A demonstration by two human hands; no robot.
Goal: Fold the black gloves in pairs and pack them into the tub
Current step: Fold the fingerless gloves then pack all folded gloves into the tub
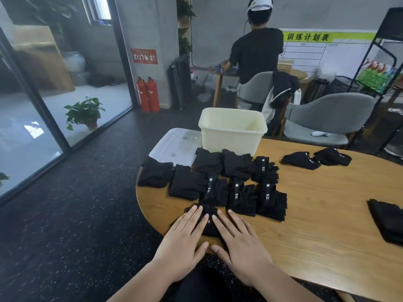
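A clear plastic lid (174,144) lies flat just left of the tub (232,129), overhanging the rim of the round wooden counter (316,214). In front of the tub, starting just below the lid and running past the tub's right corner, a cluster of folded gloves (241,197) lies in rough rows, the bundles touching one another, several showing a white label strip. Nearer than that cluster, in front of the tub's left half at the counter's near edge, the left grip (183,238) lies released, fingers straight and pressed flat on one black glove (208,221). That glove shows between the two hands and touches the front row of the cluster. The right grip (237,238) is released too, flat on the same glove, its thumb tip near the left thumb. The cream tub stands upright at the counter's far edge. To the right of the tub, well apart from the cluster, two loose gloves (301,160) lie side by side, and farther right, at the picture's edge, sits a dark pile (386,221).
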